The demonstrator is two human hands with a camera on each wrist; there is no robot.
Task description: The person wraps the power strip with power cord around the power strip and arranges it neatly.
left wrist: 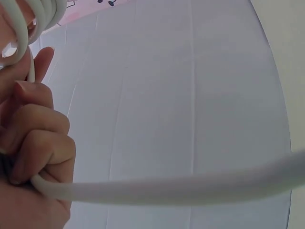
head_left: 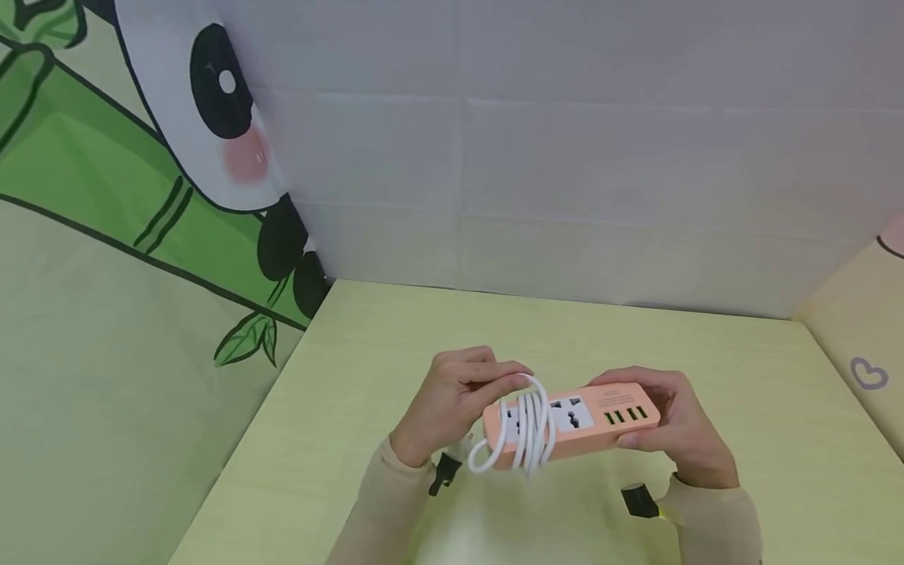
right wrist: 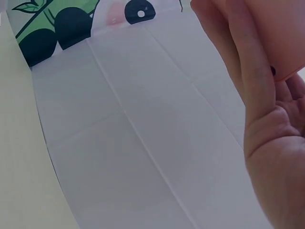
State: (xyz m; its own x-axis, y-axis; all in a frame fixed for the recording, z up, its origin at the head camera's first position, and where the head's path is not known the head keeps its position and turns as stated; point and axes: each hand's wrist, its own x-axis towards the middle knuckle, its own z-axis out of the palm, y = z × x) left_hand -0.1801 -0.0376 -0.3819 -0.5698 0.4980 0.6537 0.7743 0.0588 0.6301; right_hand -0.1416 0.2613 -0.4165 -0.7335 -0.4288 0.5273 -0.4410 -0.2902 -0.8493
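A peach-pink power strip [head_left: 575, 448] with white sockets and several USB ports is held above the table. Its white cable [head_left: 538, 428] is wound in several loops around the strip's left end. My right hand [head_left: 681, 420] grips the right end, thumb at the front edge and fingers behind; the right wrist view shows the fingers along the strip's underside [right wrist: 281, 28]. My left hand [head_left: 462, 400] pinches the cable at the top of the loops. In the left wrist view its curled fingers also hold a length of cable [left wrist: 157, 191] that runs off to the right.
A pale yellow table [head_left: 339, 439] lies below the hands. Behind it stands a grey-white wall covering [head_left: 600, 173], and a panda-and-bamboo printed panel [head_left: 141, 275] is at the left. Black wrist-camera pieces [head_left: 639, 501] sit by the sleeves.
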